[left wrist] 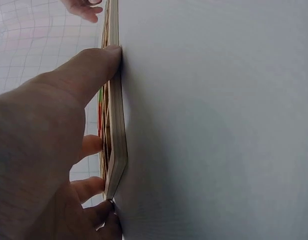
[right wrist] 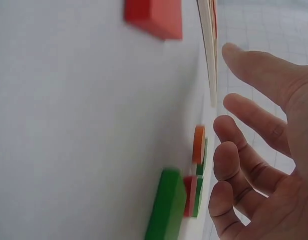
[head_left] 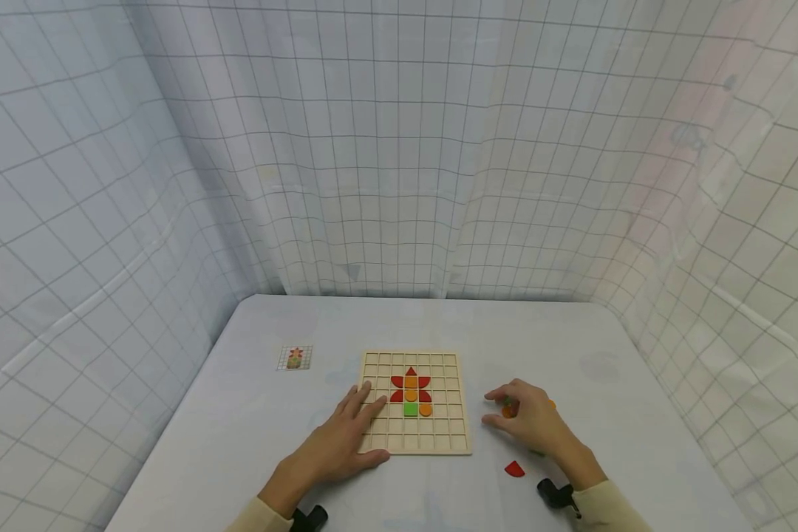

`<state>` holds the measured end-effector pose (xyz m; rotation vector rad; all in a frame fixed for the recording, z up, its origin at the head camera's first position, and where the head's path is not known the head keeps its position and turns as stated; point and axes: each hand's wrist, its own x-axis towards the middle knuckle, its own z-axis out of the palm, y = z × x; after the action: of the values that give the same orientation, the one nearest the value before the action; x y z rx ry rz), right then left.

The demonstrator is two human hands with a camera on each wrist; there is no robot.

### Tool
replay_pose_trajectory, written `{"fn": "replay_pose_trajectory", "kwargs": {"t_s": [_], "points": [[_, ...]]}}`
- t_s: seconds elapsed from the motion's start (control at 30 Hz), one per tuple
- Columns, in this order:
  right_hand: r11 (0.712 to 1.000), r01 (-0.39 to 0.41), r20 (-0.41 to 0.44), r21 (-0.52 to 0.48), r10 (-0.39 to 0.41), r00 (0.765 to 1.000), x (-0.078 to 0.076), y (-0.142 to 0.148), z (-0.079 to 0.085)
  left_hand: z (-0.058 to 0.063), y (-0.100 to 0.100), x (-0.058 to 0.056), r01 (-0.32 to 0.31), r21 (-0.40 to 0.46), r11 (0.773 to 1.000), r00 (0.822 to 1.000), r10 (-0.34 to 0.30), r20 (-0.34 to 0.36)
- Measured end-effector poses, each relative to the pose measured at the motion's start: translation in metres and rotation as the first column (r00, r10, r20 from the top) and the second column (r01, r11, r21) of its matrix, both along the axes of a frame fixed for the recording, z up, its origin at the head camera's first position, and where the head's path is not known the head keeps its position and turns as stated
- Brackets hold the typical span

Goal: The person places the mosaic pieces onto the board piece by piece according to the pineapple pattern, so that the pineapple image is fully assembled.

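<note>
The wooden grid board [head_left: 445, 425] is seen in the middle of the white table [head_left: 239, 421]. In its cells a red triangle [head_left: 411, 372], red curved pieces [head_left: 397, 381], orange pieces [head_left: 410, 382] and a green square [head_left: 410, 408] are set. Its left side is touched by the left hand [head_left: 339, 443], which is spread with straight fingers and has nothing gripped. To the right of the board, the right hand [head_left: 530, 418] is held over loose pieces, fingers loosely bent, thumb and forefinger well apart, nothing held.

Only in the head view is the printed card [head_left: 295, 358] shown, at the far left, with a small coloured figure on a grid. By the left wrist view, the thumb [left wrist: 89, 70] is revealed on the board's near edge, whose thickness is exposed. By the right wrist view, an orange disc [right wrist: 198, 145] and a thick green block [right wrist: 166, 206], partly covered in the head view, are shown edge-on; a red fan-shaped piece [head_left: 515, 469], nearer, is blurred there.
</note>
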<state>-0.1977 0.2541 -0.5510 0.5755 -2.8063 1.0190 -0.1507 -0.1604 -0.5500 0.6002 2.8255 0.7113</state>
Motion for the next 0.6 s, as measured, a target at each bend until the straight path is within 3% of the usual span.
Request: {"fn": "replay_pose_trajectory", "kwargs": {"t_s": [0.17, 0.37, 0.6], "points": [[0.999, 0.032, -0.002, 0.028, -0.032, 0.999, 0.002, 0.015, -0.002, 0.001, -0.001, 0.001, -0.036, 0.014, 0.999, 0.999, 0.036, 0.002], [0.997, 0.065, -0.002, 0.041, -0.065, 0.998, 0.004, 0.026, -0.001, 0.0, -0.004, 0.003, -0.061, -0.032, 0.998, 0.998, 0.06, -0.028], [0.993, 0.093, 0.059, 0.068, -0.097, 0.993, 0.004, 0.029, 0.002, 0.002, -0.009, 0.004, -0.062, -0.02, 0.998, 0.998, 0.062, -0.011]]}}
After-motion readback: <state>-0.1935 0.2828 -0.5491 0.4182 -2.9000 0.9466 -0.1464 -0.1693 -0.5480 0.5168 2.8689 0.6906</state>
